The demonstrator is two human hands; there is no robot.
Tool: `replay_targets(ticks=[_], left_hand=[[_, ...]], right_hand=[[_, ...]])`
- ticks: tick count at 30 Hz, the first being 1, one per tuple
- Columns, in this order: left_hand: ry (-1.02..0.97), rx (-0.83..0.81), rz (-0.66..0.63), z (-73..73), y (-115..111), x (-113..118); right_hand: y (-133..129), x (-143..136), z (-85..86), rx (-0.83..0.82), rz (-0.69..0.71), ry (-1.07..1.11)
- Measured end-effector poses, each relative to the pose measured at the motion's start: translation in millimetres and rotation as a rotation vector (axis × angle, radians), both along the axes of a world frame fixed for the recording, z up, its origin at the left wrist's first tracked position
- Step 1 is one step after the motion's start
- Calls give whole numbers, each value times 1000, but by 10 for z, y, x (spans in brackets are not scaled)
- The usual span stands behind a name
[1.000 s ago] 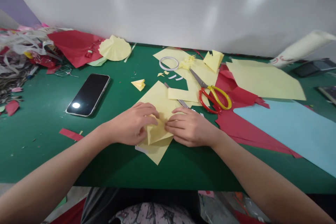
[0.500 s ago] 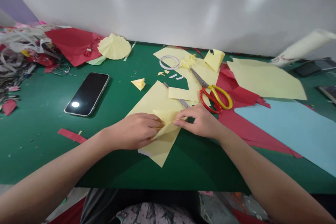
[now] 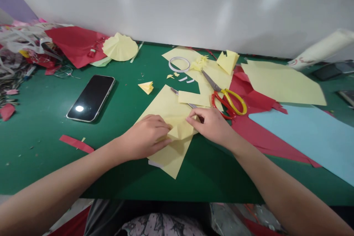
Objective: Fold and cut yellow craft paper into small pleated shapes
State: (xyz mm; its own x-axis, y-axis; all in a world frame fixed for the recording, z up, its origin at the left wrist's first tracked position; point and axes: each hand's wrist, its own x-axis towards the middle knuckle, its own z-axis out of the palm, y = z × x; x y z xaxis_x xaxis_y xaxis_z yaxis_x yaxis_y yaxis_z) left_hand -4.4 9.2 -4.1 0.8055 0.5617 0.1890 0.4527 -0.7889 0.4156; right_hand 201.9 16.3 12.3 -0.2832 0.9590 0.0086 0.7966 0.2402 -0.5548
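Observation:
A small folded piece of yellow paper (image 3: 181, 129) is between my hands, over a larger yellow sheet (image 3: 170, 164) lying at an angle. My left hand (image 3: 148, 136) grips its left side, fingers curled. At its right edge, my right hand (image 3: 211, 122) pinches it between thumb and fingers. Just beyond my hands lies a yellow strip (image 3: 190, 98) across a metal blade (image 3: 174, 91). Scissors with red and yellow handles (image 3: 235, 99) rest to the right of it.
A phone (image 3: 91, 99) lies at left. A tape ring (image 3: 179, 65) and cut scraps sit behind the large sheet. Red paper (image 3: 249, 96) and blue paper (image 3: 306, 127) spread at right. Clutter (image 3: 24, 55) fills the back left. A paper roll (image 3: 322, 49) is at back right.
The small yellow piece now shows a raised, creased face where its flap was angled before. My left fingers have shifted upward slightly, and my right hand has moved a little right.

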Motion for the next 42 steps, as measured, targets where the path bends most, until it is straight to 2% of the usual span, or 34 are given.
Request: replay_targets(ticks=[5, 9, 15, 22, 27, 30, 35, 42], left_hand=[[-107, -215, 299, -38, -83, 106], [-83, -300, 391, -12, -145, 138], [11, -272, 529, -21, -199, 132], [82, -102, 570, -43, -188, 133], [-36, -229, 603, -14, -113, 120], [-85, -301, 576, 10, -84, 109], [-23, -387, 564, 47, -105, 115], [18, -394, 533, 68, -108, 89]], right_hand=[[-17, -46, -30, 22, -92, -55], [-21, -64, -51, -2, -103, -40], [-23, -99, -56, -26, -146, -105], [-27, -125, -116, 54, -100, -208], [-3, -114, -82, -7, -143, -146], [29, -81, -64, -40, -162, -61], [60, -44, -83, -68, -186, -10], [34, -75, -70, -40, -163, -57]])
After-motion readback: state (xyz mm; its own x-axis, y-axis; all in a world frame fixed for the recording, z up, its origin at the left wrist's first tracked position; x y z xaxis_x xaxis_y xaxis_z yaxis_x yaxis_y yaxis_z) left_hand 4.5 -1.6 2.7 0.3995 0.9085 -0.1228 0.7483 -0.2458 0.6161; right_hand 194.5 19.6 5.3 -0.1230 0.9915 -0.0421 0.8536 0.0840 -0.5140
